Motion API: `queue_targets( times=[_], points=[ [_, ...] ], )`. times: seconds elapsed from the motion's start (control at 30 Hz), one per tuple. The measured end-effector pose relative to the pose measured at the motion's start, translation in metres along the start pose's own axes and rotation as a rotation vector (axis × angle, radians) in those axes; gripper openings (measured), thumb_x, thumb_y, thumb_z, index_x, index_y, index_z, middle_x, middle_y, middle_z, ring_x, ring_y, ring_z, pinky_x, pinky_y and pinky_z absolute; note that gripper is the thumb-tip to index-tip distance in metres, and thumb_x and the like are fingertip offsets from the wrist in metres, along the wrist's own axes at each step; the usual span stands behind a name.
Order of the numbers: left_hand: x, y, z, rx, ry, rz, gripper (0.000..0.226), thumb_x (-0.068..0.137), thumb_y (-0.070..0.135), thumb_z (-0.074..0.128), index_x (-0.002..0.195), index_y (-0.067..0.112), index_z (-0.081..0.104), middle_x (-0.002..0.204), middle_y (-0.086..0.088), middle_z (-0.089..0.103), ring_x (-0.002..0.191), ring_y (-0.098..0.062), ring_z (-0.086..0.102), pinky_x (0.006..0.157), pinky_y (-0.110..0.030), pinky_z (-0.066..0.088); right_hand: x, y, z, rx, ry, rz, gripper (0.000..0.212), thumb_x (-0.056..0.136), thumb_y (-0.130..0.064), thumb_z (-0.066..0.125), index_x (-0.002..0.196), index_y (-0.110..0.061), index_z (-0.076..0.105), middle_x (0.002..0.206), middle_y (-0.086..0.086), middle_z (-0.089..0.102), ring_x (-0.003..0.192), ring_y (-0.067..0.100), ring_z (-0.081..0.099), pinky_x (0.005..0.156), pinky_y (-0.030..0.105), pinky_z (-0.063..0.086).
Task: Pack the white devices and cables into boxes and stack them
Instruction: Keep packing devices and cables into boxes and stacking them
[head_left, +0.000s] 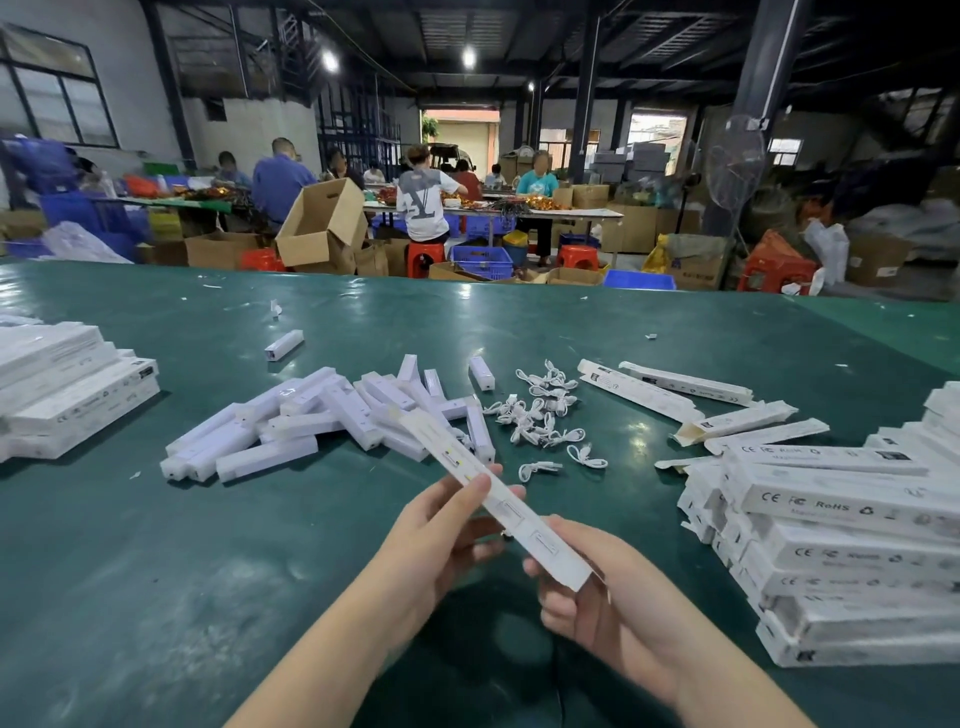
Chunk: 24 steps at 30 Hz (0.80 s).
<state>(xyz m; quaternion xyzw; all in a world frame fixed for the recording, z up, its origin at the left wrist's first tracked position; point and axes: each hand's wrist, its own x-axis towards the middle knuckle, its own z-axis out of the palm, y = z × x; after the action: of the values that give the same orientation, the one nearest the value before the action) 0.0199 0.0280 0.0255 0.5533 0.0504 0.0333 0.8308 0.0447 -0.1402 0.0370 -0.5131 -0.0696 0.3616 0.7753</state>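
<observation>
Both hands hold one long white box (498, 499) slantwise above the green table (156, 571). My left hand (447, 525) grips its middle, thumb on top. My right hand (587, 587) holds the near end, where a flap stands open. A heap of white bar-shaped devices (322, 421) lies behind the hands. To its right lies a scatter of coiled white cables (540, 410).
Flat unfilled boxes (691, 400) lie at the right, in front of a stack of printed boxes (841, 551). Another stack of boxes (72, 395) stands at the left edge. Beyond the table, people sit at benches among cartons and crates.
</observation>
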Motion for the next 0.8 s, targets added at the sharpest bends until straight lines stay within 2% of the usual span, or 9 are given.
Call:
queue_targets(
  times=[0.17,0.27,0.33,0.43,0.5,0.57,0.63,0.7,0.8],
  points=[
    [0.001,0.001,-0.005,0.018,0.114,0.052,0.058,0.063,0.042,0.073,0.104,0.002,0.065,0.106,-0.023,0.07,0.079,-0.016,0.067,0.058,-0.016,0.052,-0.001,0.006,0.007,-0.14,0.038,-0.069,0.042,0.099,-0.04,0.043,0.095,-0.016,0.077,0.085,0.015,0.072,0.049,0.021,0.055,0.055,0.029,0.05],
    [0.003,0.001,-0.01,0.012,0.18,0.087,0.061,0.062,0.042,0.074,0.105,0.0,0.065,0.097,-0.015,0.074,0.074,-0.013,0.07,0.059,-0.017,0.053,-0.001,0.009,0.008,-0.26,0.093,-0.197,0.027,0.098,-0.032,0.051,0.11,-0.013,0.067,0.092,0.016,0.074,0.054,0.022,0.06,0.055,0.028,0.052],
    [0.003,0.001,-0.01,0.028,0.211,0.091,0.063,0.06,0.045,0.074,0.105,0.002,0.064,0.094,-0.013,0.074,0.074,-0.014,0.07,0.058,-0.017,0.052,-0.001,0.011,0.007,-0.301,0.112,-0.226,0.022,0.098,-0.025,0.054,0.112,-0.012,0.063,0.092,0.016,0.074,0.054,0.021,0.06,0.055,0.027,0.051],
    [0.002,0.001,-0.008,0.068,0.2,0.048,0.062,0.056,0.053,0.074,0.101,0.012,0.061,0.093,-0.005,0.075,0.072,-0.01,0.068,0.054,-0.019,0.05,-0.003,0.011,0.01,-0.164,0.088,-0.124,0.027,0.097,-0.031,0.053,0.11,-0.01,0.065,0.084,0.016,0.072,0.05,0.02,0.057,0.052,0.027,0.051],
    [0.0,0.002,-0.007,0.056,0.13,0.019,0.063,0.057,0.054,0.074,0.107,0.02,0.06,0.105,0.001,0.074,0.079,-0.005,0.068,0.054,-0.018,0.046,-0.004,0.009,0.012,0.003,0.084,0.001,0.033,0.096,-0.038,0.052,0.108,-0.01,0.066,0.074,0.016,0.07,0.044,0.02,0.055,0.046,0.025,0.05],
    [-0.003,0.003,-0.007,0.049,0.063,0.033,0.059,0.062,0.049,0.08,0.114,0.028,0.062,0.112,0.005,0.072,0.075,0.0,0.064,0.051,-0.015,0.041,-0.006,0.008,0.013,0.079,0.091,0.074,0.041,0.096,-0.044,0.05,0.107,-0.008,0.064,0.066,0.017,0.067,0.041,0.022,0.054,0.042,0.024,0.049],
    [-0.004,0.004,-0.008,0.057,0.06,0.049,0.052,0.061,0.046,0.081,0.109,0.031,0.067,0.111,0.002,0.072,0.071,-0.003,0.064,0.054,-0.018,0.041,-0.006,0.01,0.013,0.01,0.075,0.066,0.047,0.099,-0.047,0.044,0.106,-0.006,0.065,0.066,0.019,0.067,0.042,0.024,0.056,0.044,0.026,0.049],
    [-0.004,0.005,-0.009,0.071,0.097,0.042,0.046,0.062,0.046,0.074,0.104,0.03,0.069,0.106,0.0,0.074,0.075,-0.008,0.066,0.066,-0.026,0.042,-0.005,0.011,0.014,-0.12,0.076,-0.004,0.047,0.102,-0.045,0.038,0.108,-0.009,0.067,0.075,0.018,0.071,0.047,0.024,0.058,0.048,0.027,0.05],
    [0.0,0.006,-0.011,0.01,0.154,0.023,0.029,0.081,0.03,0.066,0.109,0.023,0.068,0.097,0.0,0.075,0.072,-0.006,0.067,0.069,-0.025,0.047,-0.004,0.011,0.014,-0.219,0.132,-0.151,0.027,0.1,-0.033,0.047,0.109,-0.01,0.06,0.081,0.014,0.073,0.049,0.023,0.06,0.049,0.028,0.05]
  ],
)
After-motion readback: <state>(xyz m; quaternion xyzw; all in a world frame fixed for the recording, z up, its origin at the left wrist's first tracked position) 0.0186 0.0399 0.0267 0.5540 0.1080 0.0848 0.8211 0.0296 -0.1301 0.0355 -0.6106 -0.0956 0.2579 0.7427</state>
